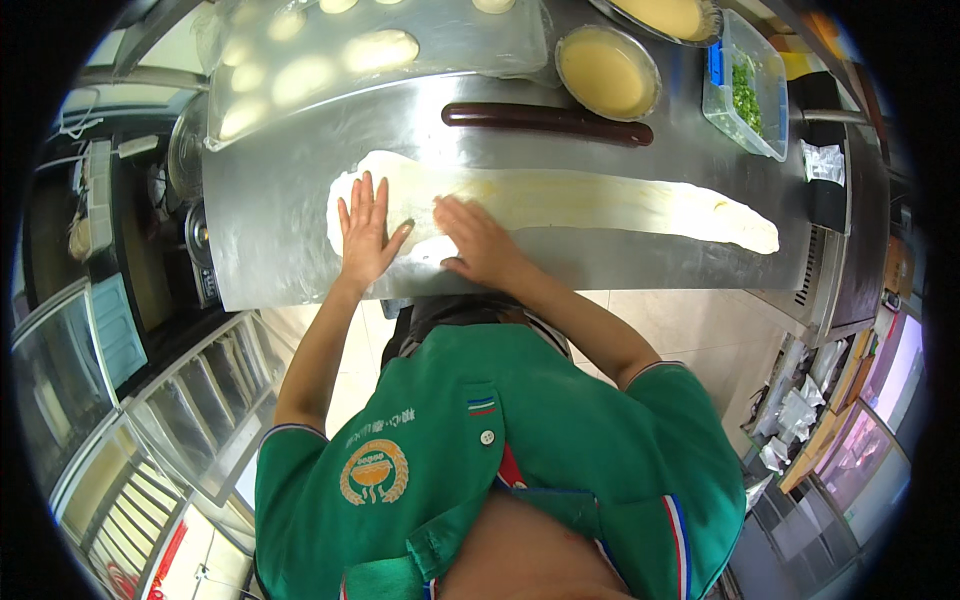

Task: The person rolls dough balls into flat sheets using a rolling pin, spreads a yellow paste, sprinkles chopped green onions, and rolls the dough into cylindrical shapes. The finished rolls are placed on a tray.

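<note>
A long, thin strip of pale dough [620, 200] lies stretched across the steel table [270, 240], widest at its left end and smeared with a faint yellow coating. My left hand [370, 228] lies on that wide end with fingers spread and pointing away from me. My right hand [472, 240] touches the dough just right of the left one, its fingers apart and slightly bent. Behind the strip lies a long dark brown rolling pin [548, 124].
A plastic-covered tray [290, 70] of dough pieces sits back left. A bowl [607, 70] of yellow liquid, another similar bowl [665, 15] and a clear tub of chopped greens [745, 95] stand back right. A black-and-steel unit [830, 260] borders the table's right; racks [200, 420] stand lower left.
</note>
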Available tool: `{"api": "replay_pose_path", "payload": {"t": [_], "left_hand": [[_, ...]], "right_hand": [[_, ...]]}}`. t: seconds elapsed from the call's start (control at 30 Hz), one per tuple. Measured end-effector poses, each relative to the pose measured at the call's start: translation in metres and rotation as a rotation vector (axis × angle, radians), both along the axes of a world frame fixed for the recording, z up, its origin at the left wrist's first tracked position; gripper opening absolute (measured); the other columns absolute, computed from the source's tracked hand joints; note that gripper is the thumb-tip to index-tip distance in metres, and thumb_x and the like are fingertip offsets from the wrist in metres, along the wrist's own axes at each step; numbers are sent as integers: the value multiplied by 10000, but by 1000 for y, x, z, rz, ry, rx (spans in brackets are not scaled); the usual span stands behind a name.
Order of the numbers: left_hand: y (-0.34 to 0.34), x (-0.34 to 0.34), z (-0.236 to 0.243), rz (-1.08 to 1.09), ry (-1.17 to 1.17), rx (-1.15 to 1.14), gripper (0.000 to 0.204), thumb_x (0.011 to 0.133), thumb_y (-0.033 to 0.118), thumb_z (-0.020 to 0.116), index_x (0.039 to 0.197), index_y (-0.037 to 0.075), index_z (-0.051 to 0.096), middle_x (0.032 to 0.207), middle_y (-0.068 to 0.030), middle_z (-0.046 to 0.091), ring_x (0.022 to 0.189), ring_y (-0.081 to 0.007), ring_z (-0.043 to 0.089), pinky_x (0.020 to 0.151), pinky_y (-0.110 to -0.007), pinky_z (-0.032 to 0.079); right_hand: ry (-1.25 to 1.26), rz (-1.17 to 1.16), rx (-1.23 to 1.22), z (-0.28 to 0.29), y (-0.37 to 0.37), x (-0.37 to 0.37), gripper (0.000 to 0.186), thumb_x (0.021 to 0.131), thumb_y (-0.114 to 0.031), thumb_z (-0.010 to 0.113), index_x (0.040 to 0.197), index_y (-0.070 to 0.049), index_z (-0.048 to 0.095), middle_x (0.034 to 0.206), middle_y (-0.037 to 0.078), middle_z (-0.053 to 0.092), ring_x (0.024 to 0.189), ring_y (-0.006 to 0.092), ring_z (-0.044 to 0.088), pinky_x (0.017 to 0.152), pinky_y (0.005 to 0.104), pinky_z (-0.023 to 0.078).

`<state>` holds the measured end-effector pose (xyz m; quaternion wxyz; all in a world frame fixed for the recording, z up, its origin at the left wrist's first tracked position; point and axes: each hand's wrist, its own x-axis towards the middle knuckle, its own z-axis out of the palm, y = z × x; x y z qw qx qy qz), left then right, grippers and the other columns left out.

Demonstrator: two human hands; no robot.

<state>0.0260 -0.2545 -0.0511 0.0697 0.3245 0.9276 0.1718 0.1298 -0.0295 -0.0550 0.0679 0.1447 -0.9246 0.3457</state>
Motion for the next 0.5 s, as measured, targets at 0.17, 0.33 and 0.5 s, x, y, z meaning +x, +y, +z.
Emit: {"api": "replay_pose_path", "payload": {"t": [0.17,0.33,0.5], "left_hand": [[-6,-9,-4,131,50,-68,826,943,441,592,1565,61,202,1629,-178,170,1516,-320,135,1211,-527,52],[22,-2,-5,-24,34,-89,824,950,444,583,1562,51,197,1634,-130,191,1510,-291,180,1220,-497,97],[25,1,3,-29,43,-54,802,926,370,621,1560,70,232,1626,-122,230,1505,-289,202,1221,-492,100]], "right_hand": [[234,-122,102,21,106,-42,337,850,-229,705,1139,-58,683,1209,143,658,1117,327,618,1001,470,461],[192,-503,346,36,196,-83,189,926,-181,625,1013,-16,651,1013,111,666,958,345,618,861,438,512],[37,-536,46,56,207,-16,362,908,-174,656,1238,-38,599,1253,164,601,1169,380,545,1008,444,447]]}}
